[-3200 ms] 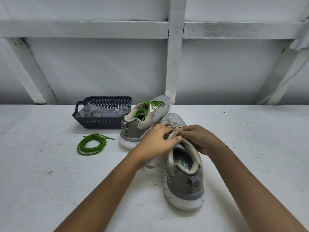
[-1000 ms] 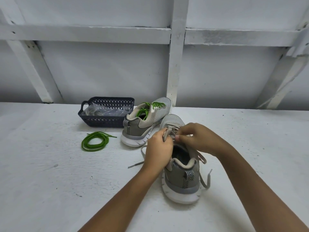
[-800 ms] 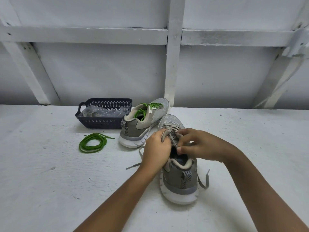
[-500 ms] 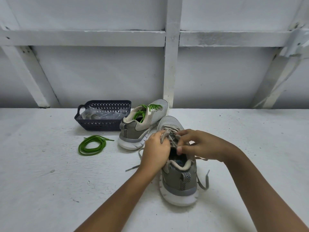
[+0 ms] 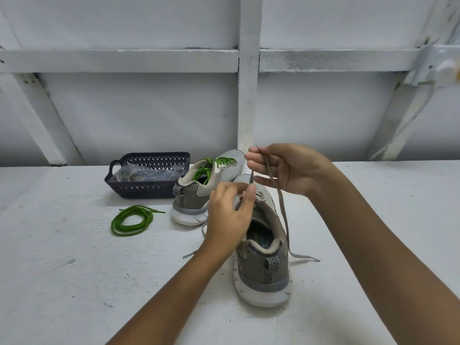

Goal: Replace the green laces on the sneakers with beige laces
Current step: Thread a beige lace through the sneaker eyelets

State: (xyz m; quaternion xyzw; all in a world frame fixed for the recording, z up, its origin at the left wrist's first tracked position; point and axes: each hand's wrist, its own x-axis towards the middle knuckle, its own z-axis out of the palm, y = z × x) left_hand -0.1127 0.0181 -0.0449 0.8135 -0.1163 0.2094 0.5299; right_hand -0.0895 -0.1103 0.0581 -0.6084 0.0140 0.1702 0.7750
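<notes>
At the left of the white table (image 5: 62,270) the loose green lace (image 5: 132,220) lies coiled where it did a moment ago, just in front of the dark basket (image 5: 149,190) with its clear plastic bag. Beside the basket, the far sneaker (image 5: 196,195) still carries its green laces (image 5: 214,164), untouched. The change is in the hands. Half a second ago both were huddled low over the eyelets of the near sneaker (image 5: 263,267). Now the left hand (image 5: 229,215) stays down at the tongue, fingers curled, thumb and fingertip seemingly pinching the beige lace (image 5: 282,207) where it leaves the shoe, though the contact is hard to make out. The right hand (image 5: 286,168) has lifted up and away above the toe, fingers loosely curled with the lace hooked over them. One strand drops to the left hand and another trails down past the shoe's right side to a tip on the table. That reads as slack being drawn through an eyelet — the near sneaker is well into its relacing, while the far one has not been started.
</notes>
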